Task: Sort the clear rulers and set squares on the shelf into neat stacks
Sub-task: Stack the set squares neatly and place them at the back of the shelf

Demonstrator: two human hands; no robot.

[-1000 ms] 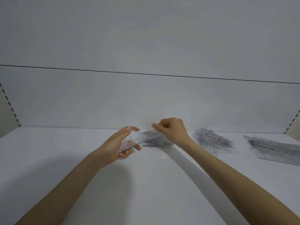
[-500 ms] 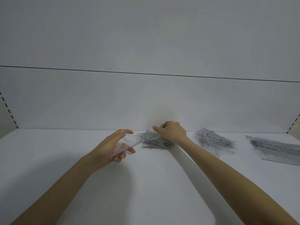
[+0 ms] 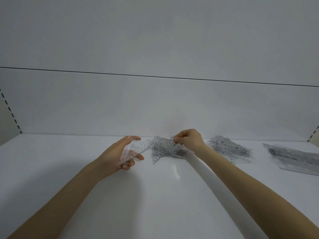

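My left hand (image 3: 119,156) grips a small stack of clear set squares (image 3: 138,147) between thumb and fingers, held tilted above the white shelf (image 3: 69,161). Just right of it my right hand (image 3: 189,141) pinches the corner of one clear set square (image 3: 163,150), lifted off a loose pile of clear set squares (image 3: 172,152) at the shelf's back middle. The lifted piece hangs with one point toward me.
A second heap of clear set squares (image 3: 229,150) lies to the right of my right wrist. A stack of clear rulers (image 3: 293,156) lies at the far right. The shelf's back wall (image 3: 155,107) stands close behind the piles.
My right hand went down onto the middle pile and has come up pinching one set square. My left hand kept its stack and shifted slightly left.
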